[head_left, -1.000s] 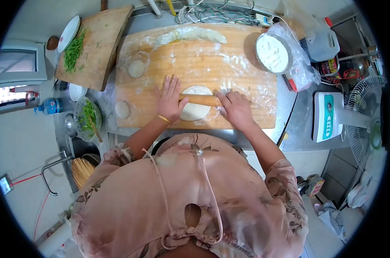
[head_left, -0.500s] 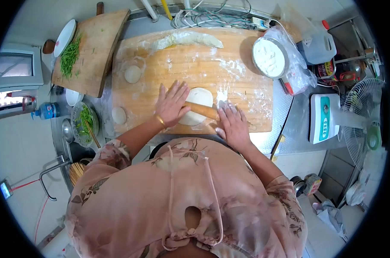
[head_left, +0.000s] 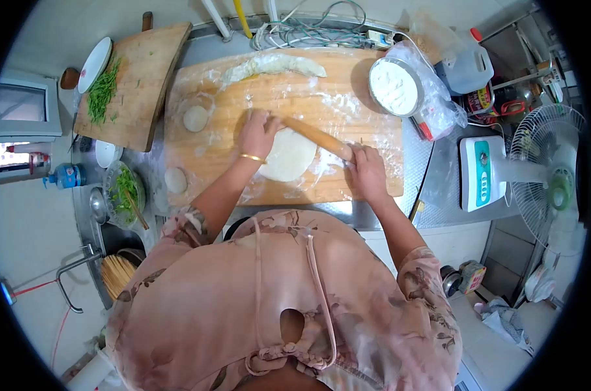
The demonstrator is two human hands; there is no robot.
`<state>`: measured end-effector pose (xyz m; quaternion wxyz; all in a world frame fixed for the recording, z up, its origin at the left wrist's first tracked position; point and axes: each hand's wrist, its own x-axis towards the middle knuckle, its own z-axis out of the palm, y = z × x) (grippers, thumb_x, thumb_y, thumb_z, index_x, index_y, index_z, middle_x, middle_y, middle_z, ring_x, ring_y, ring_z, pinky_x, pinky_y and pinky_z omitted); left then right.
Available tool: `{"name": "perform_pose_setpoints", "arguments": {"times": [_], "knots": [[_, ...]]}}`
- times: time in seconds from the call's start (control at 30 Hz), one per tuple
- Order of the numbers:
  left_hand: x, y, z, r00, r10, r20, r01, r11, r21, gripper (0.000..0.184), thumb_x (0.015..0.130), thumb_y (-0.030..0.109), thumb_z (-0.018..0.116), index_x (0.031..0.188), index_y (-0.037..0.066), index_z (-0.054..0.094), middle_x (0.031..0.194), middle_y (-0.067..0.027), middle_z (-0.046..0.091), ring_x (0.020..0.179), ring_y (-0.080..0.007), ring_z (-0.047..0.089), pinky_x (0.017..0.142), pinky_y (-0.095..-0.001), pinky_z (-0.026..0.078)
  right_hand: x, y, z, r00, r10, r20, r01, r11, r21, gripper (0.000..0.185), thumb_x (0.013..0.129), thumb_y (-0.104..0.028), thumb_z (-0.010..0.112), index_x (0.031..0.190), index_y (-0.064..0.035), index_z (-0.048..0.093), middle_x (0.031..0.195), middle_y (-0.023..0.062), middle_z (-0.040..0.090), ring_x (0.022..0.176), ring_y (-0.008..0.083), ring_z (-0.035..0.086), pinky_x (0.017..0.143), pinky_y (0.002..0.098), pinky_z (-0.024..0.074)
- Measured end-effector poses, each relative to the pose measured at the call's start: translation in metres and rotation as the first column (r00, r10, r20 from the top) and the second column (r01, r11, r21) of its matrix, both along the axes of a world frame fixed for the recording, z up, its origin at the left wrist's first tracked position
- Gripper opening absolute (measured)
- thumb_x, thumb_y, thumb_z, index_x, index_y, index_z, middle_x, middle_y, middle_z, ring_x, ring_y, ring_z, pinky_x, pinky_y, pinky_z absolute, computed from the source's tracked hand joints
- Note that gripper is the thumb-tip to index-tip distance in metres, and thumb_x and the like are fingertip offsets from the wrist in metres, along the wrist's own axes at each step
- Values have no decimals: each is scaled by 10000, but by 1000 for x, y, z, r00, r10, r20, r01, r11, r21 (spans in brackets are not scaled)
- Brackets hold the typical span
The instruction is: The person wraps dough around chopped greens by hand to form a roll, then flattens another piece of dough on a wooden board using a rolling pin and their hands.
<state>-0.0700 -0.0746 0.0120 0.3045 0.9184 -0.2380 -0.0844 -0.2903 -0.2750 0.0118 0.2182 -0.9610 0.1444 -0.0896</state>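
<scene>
A wooden rolling pin [head_left: 315, 135] lies diagonally over the upper edge of a flat round of dough [head_left: 289, 156] on the floured board [head_left: 243, 98]. My left hand [head_left: 259, 137], with a bracelet at its wrist, is closed at the pin's left end, beside the dough. At the pin's lower right end my right hand [head_left: 369, 171] has its fingers curled round it. Two small dough discs [head_left: 196, 118] lie at the board's left side. A long floured dough roll [head_left: 274, 66] rests along the back.
A bowl of flour [head_left: 395, 87] stands at the back right, near a plastic bag. Right of it are a scale [head_left: 483, 173] and a fan [head_left: 548, 176]. At left are a cutting board [head_left: 136, 85] with chopped greens and a glass bowl [head_left: 123, 193] with chopsticks.
The rolling pin has moved up from the dough's middle to its upper edge and tilted more. My flattened hands have curled at its ends. The dough round looks wider.
</scene>
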Motion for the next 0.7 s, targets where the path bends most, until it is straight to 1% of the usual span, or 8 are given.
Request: {"name": "perform_pose_setpoints", "arguments": {"times": [0.03,0.13,0.17,0.33,0.43,0.53,0.63,0.7], "knots": [[-7,10,4,994,-5,-105,5,1000,2,410,791,288,725,1059,10,586,1009,-214,607,928,-394,594,778,-463,479,-4,3,1,999,-37,31,37,999,11,424,796,-105,678,1189,-17,544,996,161,575,942,348,546,828,440,455],[-19,28,-6,985,-164,49,158,981,113,390,776,270,741,1003,-9,590,879,-220,622,817,-408,612,721,-474,485,-5,15,7,979,-198,39,185,960,212,401,821,-80,641,1200,0,533,993,188,572,945,367,541,833,452,448],[-24,33,-9,993,-114,-23,116,986,117,375,780,264,736,991,-9,589,852,-218,618,798,-408,614,710,-474,484,-5,17,9,970,-243,30,228,940,253,403,823,-79,638,1203,3,531,992,193,571,944,370,540,834,454,447],[-65,58,-2,963,63,-263,-67,998,-9,334,808,262,703,956,-7,573,775,-212,615,739,-396,627,679,-465,487,-7,21,28,998,-30,-47,37,987,155,432,800,-93,666,1202,2,537,986,194,570,921,363,546,823,448,452],[-67,66,6,923,260,-285,-258,965,45,335,845,262,662,1036,1,575,893,-221,638,862,-388,631,779,-466,480,-22,31,26,985,172,-31,-167,979,121,457,780,-114,688,1200,-7,545,988,185,574,907,354,549,812,444,456],[-47,79,-3,942,-28,333,65,993,-101,449,895,319,597,1222,16,551,1231,-225,576,1192,-371,525,1007,-528,368,-35,37,19,966,252,-60,-244,964,109,473,780,-141,692,1216,-28,548,1016,173,572,915,340,550,808,434,456],[-52,68,-4,880,-369,300,275,910,311,601,946,406,490,1419,44,413,1516,-153,340,1435,-332,240,1121,-626,127,-32,38,27,965,249,-88,-252,967,-25,470,811,-180,668,1246,-52,545,1065,164,560,959,331,539,836,434,439],[-36,48,0,883,-413,224,281,846,452,652,960,455,422,1475,65,325,1573,-106,235,1468,-303,146,1124,-649,67,-30,34,28,975,204,-90,-214,969,-125,475,838,-206,640,1275,-54,532,1106,163,547,999,332,523,861,444,418]]}}
